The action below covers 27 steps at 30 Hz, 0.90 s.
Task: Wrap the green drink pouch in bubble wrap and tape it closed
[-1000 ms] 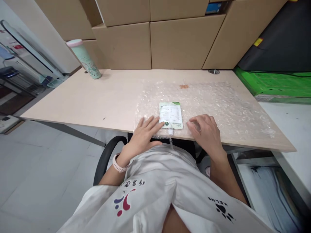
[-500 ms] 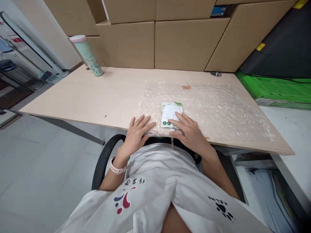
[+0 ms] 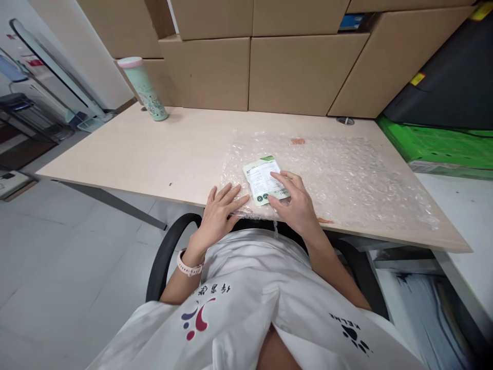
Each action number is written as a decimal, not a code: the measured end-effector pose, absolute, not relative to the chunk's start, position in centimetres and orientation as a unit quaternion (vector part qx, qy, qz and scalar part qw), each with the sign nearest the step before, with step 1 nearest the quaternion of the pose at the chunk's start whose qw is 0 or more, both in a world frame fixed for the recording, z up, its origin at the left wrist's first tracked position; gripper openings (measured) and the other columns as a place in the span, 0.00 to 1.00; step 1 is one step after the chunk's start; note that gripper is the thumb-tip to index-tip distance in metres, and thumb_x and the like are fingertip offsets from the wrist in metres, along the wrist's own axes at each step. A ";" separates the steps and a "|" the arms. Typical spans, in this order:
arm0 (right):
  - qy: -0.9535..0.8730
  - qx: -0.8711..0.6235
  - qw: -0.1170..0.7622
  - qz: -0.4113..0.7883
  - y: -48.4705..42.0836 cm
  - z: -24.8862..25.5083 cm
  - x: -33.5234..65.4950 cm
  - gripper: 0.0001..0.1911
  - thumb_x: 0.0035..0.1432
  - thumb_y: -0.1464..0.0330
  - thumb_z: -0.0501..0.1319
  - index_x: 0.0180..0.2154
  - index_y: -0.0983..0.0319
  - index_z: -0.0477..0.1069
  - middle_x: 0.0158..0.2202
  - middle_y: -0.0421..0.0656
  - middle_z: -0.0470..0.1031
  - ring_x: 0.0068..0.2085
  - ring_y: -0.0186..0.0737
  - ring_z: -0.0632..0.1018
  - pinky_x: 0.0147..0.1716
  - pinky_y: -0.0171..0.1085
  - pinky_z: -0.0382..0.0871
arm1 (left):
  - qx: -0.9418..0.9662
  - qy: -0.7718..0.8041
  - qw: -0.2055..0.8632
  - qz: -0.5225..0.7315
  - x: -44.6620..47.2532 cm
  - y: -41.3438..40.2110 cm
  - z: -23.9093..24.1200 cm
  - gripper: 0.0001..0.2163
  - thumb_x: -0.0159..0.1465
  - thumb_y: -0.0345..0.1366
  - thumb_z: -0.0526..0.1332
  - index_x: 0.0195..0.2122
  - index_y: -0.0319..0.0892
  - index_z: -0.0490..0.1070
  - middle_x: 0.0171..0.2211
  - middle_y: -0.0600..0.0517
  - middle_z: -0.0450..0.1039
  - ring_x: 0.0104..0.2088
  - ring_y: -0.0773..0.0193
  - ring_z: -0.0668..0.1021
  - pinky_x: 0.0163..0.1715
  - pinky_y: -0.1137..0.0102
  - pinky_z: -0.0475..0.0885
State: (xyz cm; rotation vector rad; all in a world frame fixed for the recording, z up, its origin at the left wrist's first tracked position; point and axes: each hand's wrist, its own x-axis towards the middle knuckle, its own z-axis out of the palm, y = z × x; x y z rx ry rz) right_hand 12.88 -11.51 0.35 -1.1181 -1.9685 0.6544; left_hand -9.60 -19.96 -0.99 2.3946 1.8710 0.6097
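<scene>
A small white and green packet (image 3: pixel 262 178) with printed text lies tilted on a sheet of bubble wrap (image 3: pixel 346 180). My right hand (image 3: pixel 298 208) is over the packet's right side, its fingers apart and slightly bent. The index fingertip rests on the packet's face and the thumb is by its lower edge; part of the packet is hidden under the hand. Flat on the near edge of the bubble wrap, left of the packet, lies my left hand (image 3: pixel 220 210), open with fingers spread and holding nothing.
The wrap covers the right part of the wooden table (image 3: pixel 185 149). A mint tumbler (image 3: pixel 148 95) with a pink lid stands at the back left. Cardboard boxes (image 3: pixel 304 72) line the back. On the right are a green crate (image 3: pixel 450 146) and a dark case (image 3: pixel 447 77).
The packet has turned counterclockwise and shifted slightly left. My right hand has moved a little left with it, its fingers more bent. My left hand stays in place on the wrap.
</scene>
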 end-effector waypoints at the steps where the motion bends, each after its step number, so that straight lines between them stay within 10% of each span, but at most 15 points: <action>1: -0.762 -0.432 0.390 0.286 -11.2 0.3 12.8 0.27 0.56 0.66 0.62 0.59 0.54 0.72 0.61 0.49 0.68 0.58 0.50 0.75 0.47 0.45 0.78 | 0.772 0.604 0.020 0.198 -9.6 -19.9 -1.1 0.25 0.67 0.33 0.63 0.64 0.54 0.67 0.69 0.48 0.63 0.71 0.47 0.62 0.68 0.40 0.55; 11: -0.647 -0.350 0.511 0.445 -10.1 1.3 10.6 0.18 0.56 0.70 0.61 0.50 0.58 0.74 0.48 0.46 0.76 0.52 0.45 0.77 0.52 0.46 0.74 | 0.763 0.575 0.106 0.276 -10.7 -20.5 -0.3 0.18 0.68 0.38 0.64 0.59 0.51 0.73 0.66 0.47 0.68 0.70 0.50 0.64 0.70 0.43 0.53; 17: -0.651 -0.315 0.508 0.468 -12.9 0.1 7.1 0.13 0.62 0.69 0.59 0.47 0.57 0.75 0.50 0.45 0.75 0.52 0.44 0.77 0.53 0.45 0.74 | 0.627 0.586 0.208 0.468 -12.3 -21.9 1.3 0.10 0.68 0.42 0.62 0.46 0.45 0.75 0.60 0.43 0.74 0.58 0.53 0.78 0.57 0.56 0.75; 27: -0.831 -0.296 0.408 0.235 -15.1 -1.5 8.2 0.16 0.69 0.71 0.53 0.51 0.61 0.77 0.57 0.51 0.77 0.54 0.48 0.78 0.54 0.48 0.74 | 0.733 0.610 0.097 0.284 -12.6 -21.0 -0.7 0.34 0.67 0.56 0.60 0.69 0.47 0.58 0.71 0.41 0.57 0.72 0.47 0.60 0.70 0.47 0.56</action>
